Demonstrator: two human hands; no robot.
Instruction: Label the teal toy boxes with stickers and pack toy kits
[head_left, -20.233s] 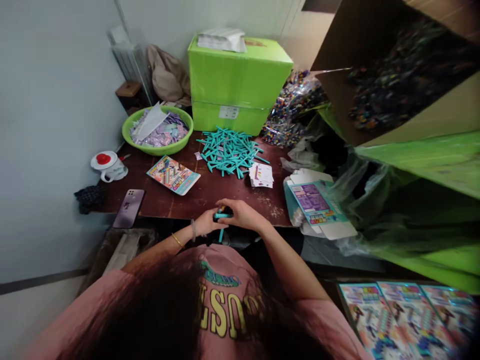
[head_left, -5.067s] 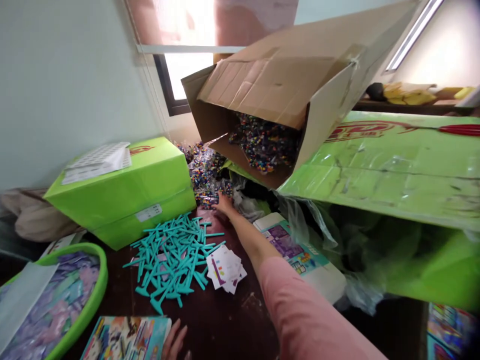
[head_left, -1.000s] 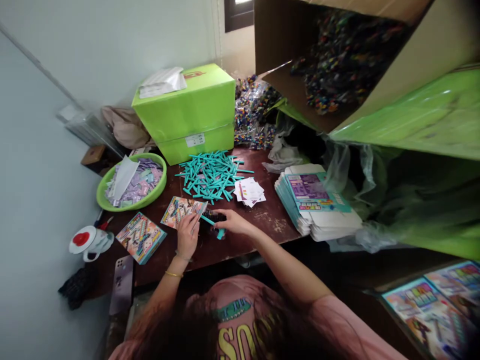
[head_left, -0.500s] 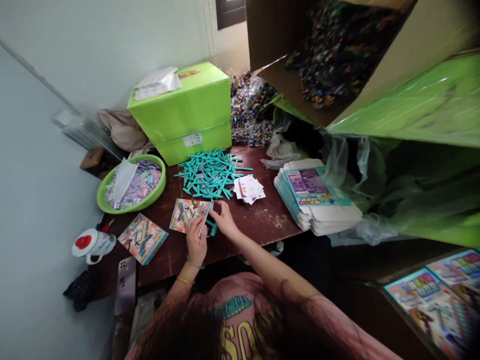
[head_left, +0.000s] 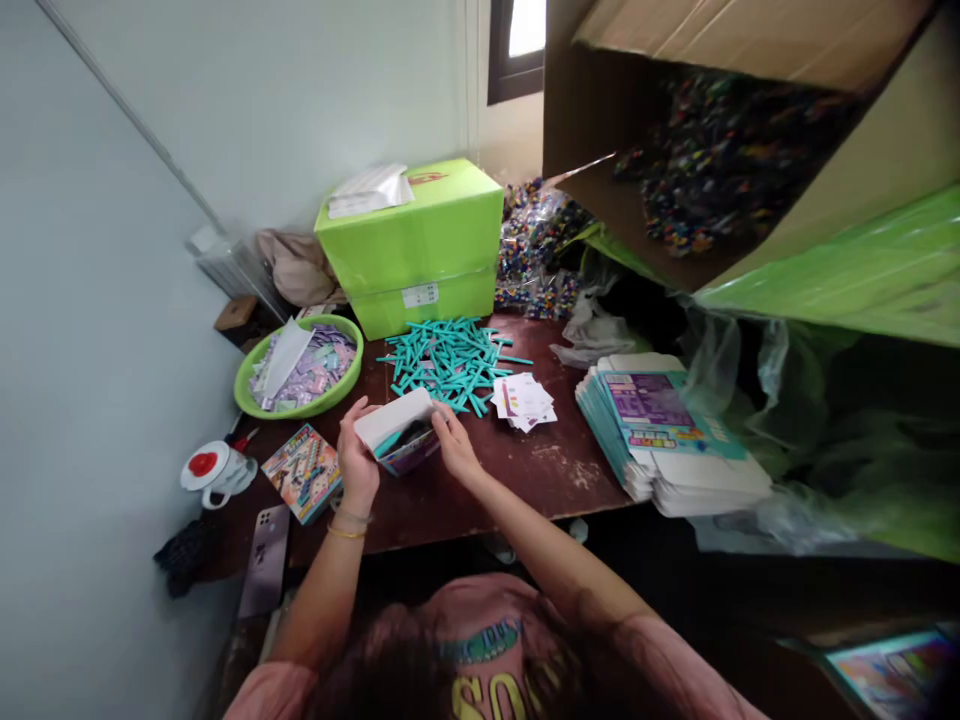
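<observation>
Between my two hands is a small printed cardboard box, tilted so that its open end faces me. Its white flap stands up, and inside I see something teal and something dark, too small to name. My left hand grips the box's left side, and my right hand grips its right side. Just beyond the box lies a heap of teal T-shaped plastic pieces. A closed printed box rests on the table left of my left hand.
A green basin of small packets stands at the left, near a lidded mug and a phone. White cards and stacked flat cartons lie to the right. A green carton and a large open carton stand behind.
The box has been turned from lying with its printed face up to tilted, open end towards me. My left hand has moved to its left side. The view has shifted left.
</observation>
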